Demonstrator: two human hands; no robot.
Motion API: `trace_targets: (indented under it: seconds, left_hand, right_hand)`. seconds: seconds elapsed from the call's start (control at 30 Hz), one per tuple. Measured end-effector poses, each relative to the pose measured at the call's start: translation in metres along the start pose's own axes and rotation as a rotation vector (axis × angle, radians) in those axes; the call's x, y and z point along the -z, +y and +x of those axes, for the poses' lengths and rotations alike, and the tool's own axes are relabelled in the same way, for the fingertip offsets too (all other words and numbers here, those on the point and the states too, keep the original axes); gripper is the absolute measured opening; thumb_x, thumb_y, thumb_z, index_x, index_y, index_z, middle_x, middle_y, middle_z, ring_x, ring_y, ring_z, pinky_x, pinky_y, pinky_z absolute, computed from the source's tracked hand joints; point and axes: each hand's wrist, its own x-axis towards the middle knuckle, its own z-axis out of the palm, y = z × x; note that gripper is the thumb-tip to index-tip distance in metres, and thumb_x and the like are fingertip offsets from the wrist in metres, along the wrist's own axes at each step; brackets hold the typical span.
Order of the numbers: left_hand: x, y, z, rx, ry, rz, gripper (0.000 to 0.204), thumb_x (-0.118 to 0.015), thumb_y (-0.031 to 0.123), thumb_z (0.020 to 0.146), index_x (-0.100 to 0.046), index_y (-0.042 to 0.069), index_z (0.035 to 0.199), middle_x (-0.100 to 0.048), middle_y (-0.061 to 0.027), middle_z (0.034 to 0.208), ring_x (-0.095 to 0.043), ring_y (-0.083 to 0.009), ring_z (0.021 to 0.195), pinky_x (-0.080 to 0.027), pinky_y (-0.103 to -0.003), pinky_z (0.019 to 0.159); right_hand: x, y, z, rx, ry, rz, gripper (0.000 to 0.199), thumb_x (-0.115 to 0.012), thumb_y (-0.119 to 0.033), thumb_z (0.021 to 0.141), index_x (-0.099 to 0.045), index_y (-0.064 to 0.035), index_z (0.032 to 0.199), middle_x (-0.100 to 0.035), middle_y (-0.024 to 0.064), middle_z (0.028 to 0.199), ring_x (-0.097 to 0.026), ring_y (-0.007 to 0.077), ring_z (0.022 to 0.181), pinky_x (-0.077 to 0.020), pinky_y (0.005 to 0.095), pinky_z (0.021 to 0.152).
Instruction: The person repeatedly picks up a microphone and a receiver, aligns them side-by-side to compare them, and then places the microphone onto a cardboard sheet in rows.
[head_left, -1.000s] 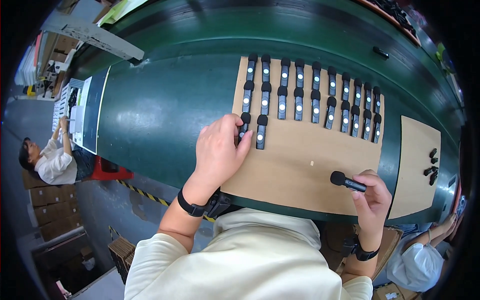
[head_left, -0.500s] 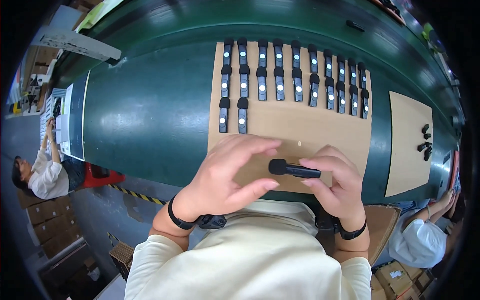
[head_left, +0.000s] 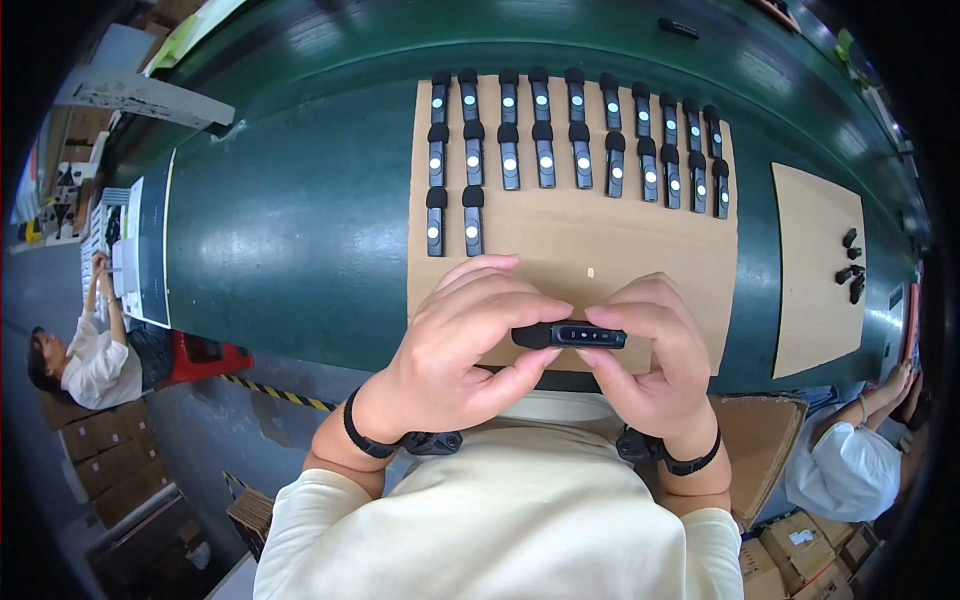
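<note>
Between my hands is a small black clip-on wireless microphone (head_left: 588,335) with a dark foam cap at its left end. It lies level, and a recessed panel with small pale marks faces up. My left hand (head_left: 455,345) pinches it near the foam cap with thumb and forefinger. The opposite end is pinched between the thumb and fingers of my right hand (head_left: 660,345). Beyond them, similar microphones (head_left: 510,160) with round pale dots lie in rows on a brown cardboard sheet (head_left: 560,225), foam caps pointing away from me.
The cardboard rests on a green bench (head_left: 290,230). A second cardboard sheet (head_left: 810,260) at the right carries several small black pieces (head_left: 855,275). One black item (head_left: 678,28) lies at the far side. Other people sit left (head_left: 105,355) and right (head_left: 845,465).
My left hand has closed in on the foam-cap end of the microphone. The microphone has turned so its panel with marks shows, and moved slightly left and up.
</note>
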Motion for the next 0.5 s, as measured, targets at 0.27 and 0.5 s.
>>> trace_targets:
  seconds: [0.27,0.5]
  left_hand:
    - [0.0009,0.0002,0.0015,-0.030,-0.001,0.007,0.032,-0.075,0.002,0.071,-0.067,0.003,0.102,-0.068,-0.0091,0.089,-0.065,-0.0258,0.081,-0.046,-0.047,0.096]
    - [0.0012,0.0011,0.0033,-0.042,0.003,0.004,0.031,-0.076,0.002,0.071,-0.067,0.003,0.101,-0.068,-0.0090,0.088,-0.065,-0.0259,0.082,-0.046,-0.048,0.096]
  right_hand:
    - [0.0011,-0.0011,0.0012,0.021,0.002,-0.018,0.041,-0.077,0.003,0.066,-0.063,-0.0052,0.103,-0.063,0.0084,0.086,-0.058,0.0247,0.072,-0.0438,0.0344,0.064]
    - [0.0014,-0.0007,-0.0009,0.043,-0.006,-0.089,0.041,-0.077,0.003,0.066,-0.063,-0.0071,0.103,-0.063,0.0071,0.088,-0.058,0.0243,0.074,-0.0431,0.0342,0.065]
